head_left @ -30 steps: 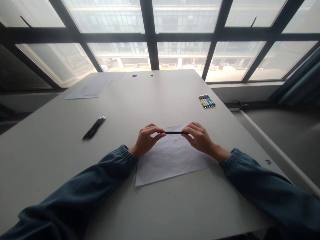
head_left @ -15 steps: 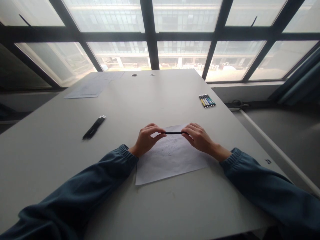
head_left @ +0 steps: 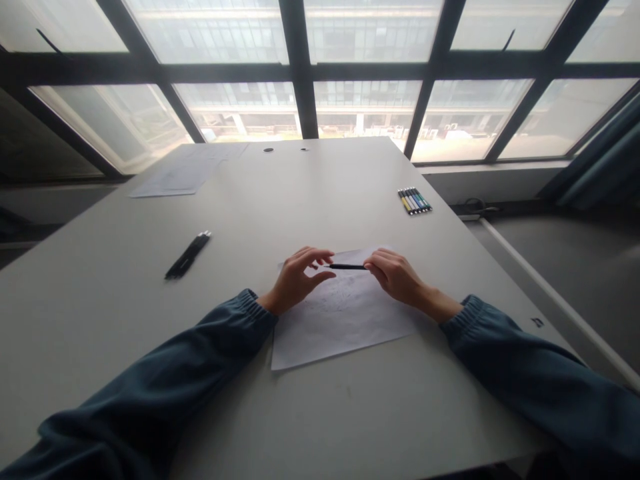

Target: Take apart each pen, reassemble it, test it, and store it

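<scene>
A slim black pen (head_left: 349, 267) lies level between my hands, above a white sheet of paper (head_left: 345, 333) with faint drawn lines. My right hand (head_left: 394, 272) pinches the pen at its right end. My left hand (head_left: 301, 277) is open around the pen's pointed left end, thumb and fingers apart. The sheet rests at a slant on the table under both hands, which cover parts of its edges.
On the left lies a bundle of black pens (head_left: 189, 256). A row of several coloured pens (head_left: 415, 201) sits at the right edge of the white table (head_left: 310, 213). Further back are more paper sheets (head_left: 173, 175). A small dark mark (head_left: 537, 323) is near my right sleeve.
My left thumb and fingers have parted and let go of the pen's left end, so its tip now shows. My right hand keeps its hold.
</scene>
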Demonstrator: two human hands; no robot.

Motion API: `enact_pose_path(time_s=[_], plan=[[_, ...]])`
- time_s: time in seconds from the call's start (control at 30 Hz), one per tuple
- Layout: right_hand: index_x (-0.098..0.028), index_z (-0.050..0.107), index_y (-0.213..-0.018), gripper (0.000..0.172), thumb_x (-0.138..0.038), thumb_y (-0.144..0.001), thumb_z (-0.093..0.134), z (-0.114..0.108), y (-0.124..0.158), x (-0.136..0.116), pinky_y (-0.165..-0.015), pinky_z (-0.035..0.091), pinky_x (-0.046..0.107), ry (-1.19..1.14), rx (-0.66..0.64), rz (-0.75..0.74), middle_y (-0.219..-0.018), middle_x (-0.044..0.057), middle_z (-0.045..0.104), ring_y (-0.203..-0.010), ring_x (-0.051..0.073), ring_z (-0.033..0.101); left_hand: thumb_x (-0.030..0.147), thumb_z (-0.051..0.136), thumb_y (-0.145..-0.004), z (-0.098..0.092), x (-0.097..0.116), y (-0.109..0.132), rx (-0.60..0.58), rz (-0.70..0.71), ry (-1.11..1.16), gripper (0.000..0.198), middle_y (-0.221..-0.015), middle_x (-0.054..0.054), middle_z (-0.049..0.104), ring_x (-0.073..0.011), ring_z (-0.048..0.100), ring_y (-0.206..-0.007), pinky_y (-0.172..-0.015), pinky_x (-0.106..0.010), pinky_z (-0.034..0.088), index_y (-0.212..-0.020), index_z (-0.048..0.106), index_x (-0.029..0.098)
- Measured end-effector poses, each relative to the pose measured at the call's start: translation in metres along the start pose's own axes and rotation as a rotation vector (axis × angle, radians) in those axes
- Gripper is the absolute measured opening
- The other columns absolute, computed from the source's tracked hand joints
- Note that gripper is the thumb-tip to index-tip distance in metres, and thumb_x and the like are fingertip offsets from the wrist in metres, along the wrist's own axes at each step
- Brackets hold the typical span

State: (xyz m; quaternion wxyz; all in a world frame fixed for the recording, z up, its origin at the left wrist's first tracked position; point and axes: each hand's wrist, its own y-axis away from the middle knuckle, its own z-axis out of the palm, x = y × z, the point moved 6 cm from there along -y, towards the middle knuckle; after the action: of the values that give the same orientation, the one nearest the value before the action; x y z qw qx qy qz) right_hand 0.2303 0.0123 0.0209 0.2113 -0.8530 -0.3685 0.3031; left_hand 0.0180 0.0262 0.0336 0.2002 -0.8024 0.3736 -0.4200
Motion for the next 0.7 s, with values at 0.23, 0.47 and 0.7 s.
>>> enact_pose_path(time_s=[0.23, 0.47, 0.7], plan=[[-0.02, 0.061, -0.085, 0.028, -0.028, -0.105, 0.042, 0.0, 0.001, 0.002, -0.073, 0.044, 0.032, -0.003, 0.012, 0.005, -0.079, 0.006, 0.063, -0.078, 0.02, 0.055, 0.052, 0.049, -0.1, -0.001, -0.015, 0.002, 0.006, -0.165, -0.109, 0.038, -0.079, -0.003, 0.066, -0.014, 0.058, -0.069, -0.065, -0.026, 0.045, -0.095, 0.065, 0.017], [-0.02, 0.059, -0.082, 0.029, -0.027, -0.105, 0.042, -0.002, 0.002, 0.007, -0.072, 0.044, 0.033, 0.026, 0.045, 0.042, -0.077, 0.006, 0.061, -0.077, 0.02, 0.055, 0.05, 0.036, -0.104, -0.006, -0.029, 0.002, 0.112, -0.307, -0.009, 0.044, -0.079, -0.004, 0.066, -0.0148, 0.059, -0.071, -0.067, -0.027, 0.045, -0.096, 0.064, 0.017], [-0.02, 0.059, -0.082, 0.03, -0.029, -0.105, 0.042, -0.003, 0.002, 0.008, -0.073, 0.044, 0.033, 0.024, 0.042, 0.038, -0.079, 0.007, 0.063, -0.079, 0.02, 0.056, 0.036, 0.045, -0.101, -0.017, -0.029, -0.004, 0.108, -0.347, -0.064, 0.028, -0.077, -0.003, 0.068, -0.0141, 0.061, -0.067, -0.062, -0.025, 0.047, -0.097, 0.066, 0.018]])
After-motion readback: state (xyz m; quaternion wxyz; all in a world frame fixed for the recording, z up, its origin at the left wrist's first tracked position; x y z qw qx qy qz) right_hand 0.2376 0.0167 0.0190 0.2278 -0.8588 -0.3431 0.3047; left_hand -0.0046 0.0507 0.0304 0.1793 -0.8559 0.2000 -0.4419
